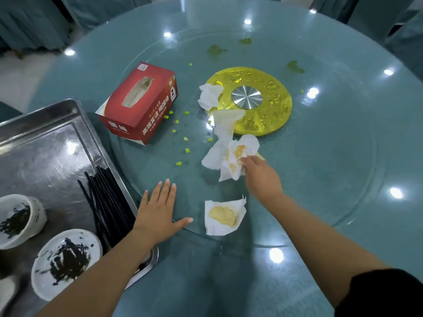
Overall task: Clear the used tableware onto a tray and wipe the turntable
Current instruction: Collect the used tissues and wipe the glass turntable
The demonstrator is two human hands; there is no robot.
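The left hand (158, 211) lies flat on the near edge of the glass turntable (320, 179), just beside the tray (57, 138). Its fingers are straight and a little spread, and the thumb sticks out to the right. It holds nothing.

The right hand (263, 177) reaches out over the turntable. Its fingers curl and pinch a crumpled white tissue (231, 156) with yellow stains. The tissue rests on the glass, near the gold disc (274, 110) in the middle.

Another tissue (224, 215) with a yellow blob lies flat between the two hands. Two more white tissues, one (209, 97) on the left rim of the gold disc and one (225, 122) just below it, lie in a loose line.

A red tissue box (142, 104) sits on the left part of the turntable. It has white and gold Chinese writing on its side; "高端宴请" can be read, the rest is too small. A QR code is on its top corner.

Little green bits (186, 150) are scattered on the glass, and green smears (216, 51) lie on the far side.

On the metal tray at the left are black chopsticks (107, 202), a dirty bowl (18, 220) and a dirty plate (65, 261) with dark scraps.
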